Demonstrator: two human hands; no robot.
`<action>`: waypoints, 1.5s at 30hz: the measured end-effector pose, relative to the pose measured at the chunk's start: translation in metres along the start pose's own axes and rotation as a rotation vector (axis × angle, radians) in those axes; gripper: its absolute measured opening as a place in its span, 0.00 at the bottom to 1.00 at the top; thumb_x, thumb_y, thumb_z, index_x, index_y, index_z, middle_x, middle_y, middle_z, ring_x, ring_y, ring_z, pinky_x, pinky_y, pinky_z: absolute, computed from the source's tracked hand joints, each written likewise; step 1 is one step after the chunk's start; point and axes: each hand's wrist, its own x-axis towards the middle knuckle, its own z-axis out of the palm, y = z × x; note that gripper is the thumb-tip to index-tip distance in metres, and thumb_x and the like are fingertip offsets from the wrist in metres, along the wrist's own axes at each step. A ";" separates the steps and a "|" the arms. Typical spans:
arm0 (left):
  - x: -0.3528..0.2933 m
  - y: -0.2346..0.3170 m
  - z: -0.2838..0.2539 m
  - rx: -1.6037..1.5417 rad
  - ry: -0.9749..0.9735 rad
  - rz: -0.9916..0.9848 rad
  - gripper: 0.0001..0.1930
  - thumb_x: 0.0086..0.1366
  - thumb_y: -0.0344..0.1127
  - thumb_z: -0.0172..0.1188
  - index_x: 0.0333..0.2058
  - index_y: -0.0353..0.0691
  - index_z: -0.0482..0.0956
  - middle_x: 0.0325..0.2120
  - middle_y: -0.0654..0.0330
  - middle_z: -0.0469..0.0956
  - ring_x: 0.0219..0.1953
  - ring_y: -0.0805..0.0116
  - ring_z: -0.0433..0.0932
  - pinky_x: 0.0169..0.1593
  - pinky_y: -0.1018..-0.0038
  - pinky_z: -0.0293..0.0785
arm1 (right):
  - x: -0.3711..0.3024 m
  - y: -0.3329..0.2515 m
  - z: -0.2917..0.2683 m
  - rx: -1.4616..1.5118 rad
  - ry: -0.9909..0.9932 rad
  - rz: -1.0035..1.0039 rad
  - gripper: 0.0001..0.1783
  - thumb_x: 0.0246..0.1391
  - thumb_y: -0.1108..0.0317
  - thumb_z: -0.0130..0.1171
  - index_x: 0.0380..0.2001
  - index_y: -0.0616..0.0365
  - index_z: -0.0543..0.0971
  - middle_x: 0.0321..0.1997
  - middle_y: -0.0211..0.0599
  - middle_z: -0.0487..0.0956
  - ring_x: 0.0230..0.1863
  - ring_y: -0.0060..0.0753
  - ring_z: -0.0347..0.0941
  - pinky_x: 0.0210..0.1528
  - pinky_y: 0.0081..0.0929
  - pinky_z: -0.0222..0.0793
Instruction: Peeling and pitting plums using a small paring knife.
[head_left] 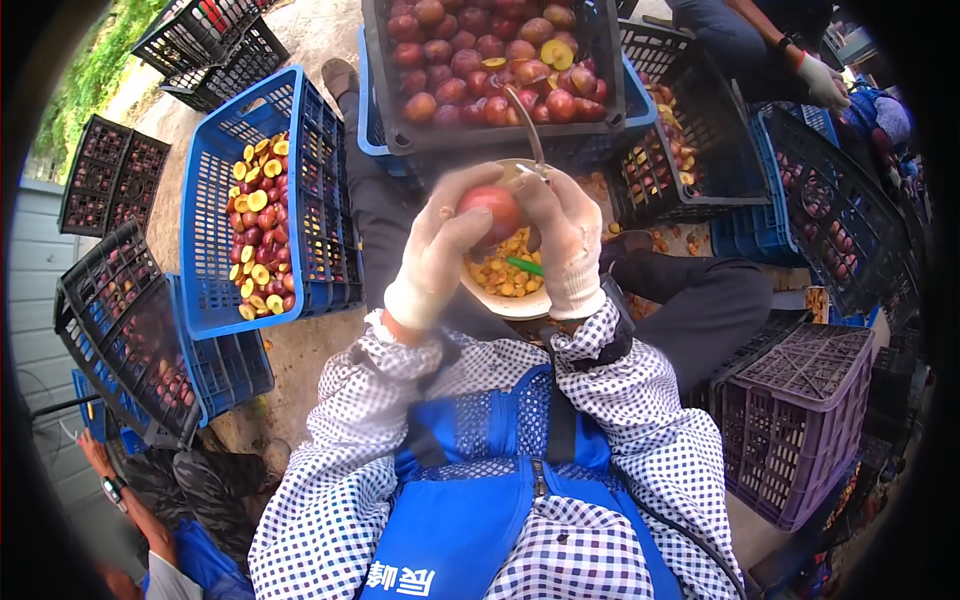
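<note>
Both my hands wear whitish gloves and meet in front of me. My left hand [430, 245] is closed round a whole red plum [490, 213]. Close beside it, my right hand [565, 235] is wrapped round a tool with a thin curved metal blade [525, 125] pointing away from me; a green handle-like end [525, 266] shows below that hand. Whether the blade touches the plum is hidden by my fingers. Under the hands sits a pale bowl [520, 307] holding yellow-orange fruit bits or stones. Just beyond, a black crate [400, 135] is full of red plums, some cut.
At left stands a blue crate [200, 215] with halved plums. More crates of fruit surround me, including a black crate [735, 130] and a purple crate [790, 430] at right. Other people work nearby; one gloved hand [822, 80] shows at upper right.
</note>
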 end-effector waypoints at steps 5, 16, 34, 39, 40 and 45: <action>0.002 -0.015 0.032 0.523 0.224 0.282 0.32 0.70 0.57 0.51 0.59 0.34 0.68 0.49 0.48 0.74 0.50 0.53 0.75 0.56 0.66 0.69 | 0.008 0.036 0.006 -0.468 0.051 -0.619 0.27 0.39 0.69 0.67 0.48 0.52 0.78 0.41 0.46 0.76 0.39 0.51 0.78 0.38 0.36 0.74; -0.003 -0.027 0.055 -0.565 0.283 -0.395 0.24 0.71 0.61 0.46 0.46 0.48 0.77 0.27 0.68 0.73 0.22 0.80 0.66 0.24 0.82 0.60 | 0.001 0.014 0.010 -0.144 0.125 -0.394 0.09 0.47 0.71 0.68 0.26 0.62 0.76 0.21 0.36 0.73 0.21 0.28 0.69 0.25 0.28 0.65; -0.052 -0.036 -0.043 -0.788 0.246 -0.280 0.26 0.68 0.49 0.54 0.56 0.35 0.69 0.38 0.58 0.75 0.33 0.70 0.74 0.32 0.74 0.72 | 0.003 0.036 0.026 0.105 -0.189 -0.055 0.12 0.49 0.65 0.69 0.31 0.63 0.82 0.28 0.35 0.74 0.29 0.25 0.71 0.32 0.26 0.65; -0.074 -0.032 -0.165 -1.021 0.538 0.052 0.40 0.61 0.68 0.57 0.56 0.36 0.71 0.34 0.61 0.74 0.32 0.71 0.74 0.32 0.76 0.74 | -0.005 0.053 0.003 0.050 -0.133 0.139 0.14 0.53 0.62 0.67 0.31 0.63 0.80 0.23 0.30 0.74 0.28 0.20 0.68 0.32 0.23 0.64; -0.057 -0.018 -0.152 -0.813 0.558 -0.017 0.39 0.61 0.69 0.56 0.55 0.37 0.72 0.33 0.62 0.74 0.30 0.72 0.74 0.31 0.77 0.74 | -0.005 0.063 -0.007 0.036 -0.114 0.164 0.13 0.53 0.62 0.67 0.32 0.63 0.81 0.24 0.30 0.76 0.27 0.20 0.69 0.31 0.23 0.65; 0.092 -0.002 -0.046 0.201 0.343 -0.011 0.29 0.67 0.56 0.60 0.53 0.36 0.73 0.34 0.60 0.77 0.31 0.73 0.77 0.34 0.76 0.74 | -0.010 0.059 -0.039 -0.069 -0.064 0.261 0.15 0.53 0.64 0.66 0.39 0.65 0.82 0.29 0.36 0.83 0.29 0.22 0.75 0.33 0.22 0.69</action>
